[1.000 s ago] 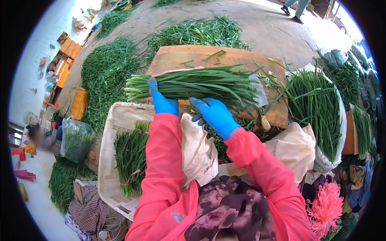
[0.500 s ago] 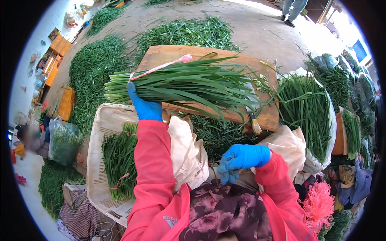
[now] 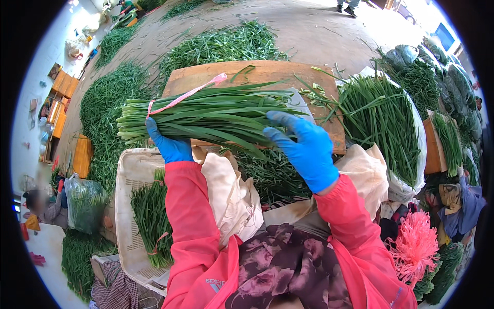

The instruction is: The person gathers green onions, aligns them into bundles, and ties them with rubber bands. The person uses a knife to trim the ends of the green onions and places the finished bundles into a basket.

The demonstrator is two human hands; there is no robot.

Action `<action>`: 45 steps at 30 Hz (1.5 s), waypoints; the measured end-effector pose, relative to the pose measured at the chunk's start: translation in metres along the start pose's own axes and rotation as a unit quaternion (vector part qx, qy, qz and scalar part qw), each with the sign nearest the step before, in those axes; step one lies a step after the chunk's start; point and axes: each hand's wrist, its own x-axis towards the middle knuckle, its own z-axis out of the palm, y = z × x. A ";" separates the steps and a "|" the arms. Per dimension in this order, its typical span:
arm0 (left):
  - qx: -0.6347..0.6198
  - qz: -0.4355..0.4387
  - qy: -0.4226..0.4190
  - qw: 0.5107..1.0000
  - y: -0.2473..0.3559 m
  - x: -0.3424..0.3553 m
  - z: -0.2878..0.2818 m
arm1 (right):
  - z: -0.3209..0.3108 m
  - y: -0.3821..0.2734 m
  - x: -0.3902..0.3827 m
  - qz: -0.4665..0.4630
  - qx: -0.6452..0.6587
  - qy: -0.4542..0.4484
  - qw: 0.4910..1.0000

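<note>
A pale basket (image 3: 126,226) sits low on the left. The left hand (image 3: 172,147) grips the green bunch (image 3: 216,116) near its pale end, by the pink tie (image 3: 191,94). The right hand (image 3: 306,147) is at the leafy end, fingers spread and bent; I can't tell if they touch. The bunch is partly over a board (image 3: 206,73). Behind is a green heap (image 3: 221,47).

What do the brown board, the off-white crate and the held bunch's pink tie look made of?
Brown board: wood, probably varnished; orange-brown, patchily worn surface. Off-white crate: likely moulded plastic, dull; regular slots show. Pink tie: perhaps plastic film, being a thin, flat strip; fabric remains possible.
</note>
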 end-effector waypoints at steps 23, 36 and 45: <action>-0.052 -0.020 0.045 0.997 -0.006 0.009 -0.022 | 0.041 0.028 0.006 -0.249 -0.269 0.088 0.926; -0.034 -0.001 0.044 0.998 -0.002 0.004 -0.013 | 0.013 0.061 0.006 0.104 0.732 -0.043 0.672; -0.032 0.010 0.027 0.999 -0.001 -0.001 -0.002 | 0.016 0.025 0.013 -0.100 -0.020 0.066 0.993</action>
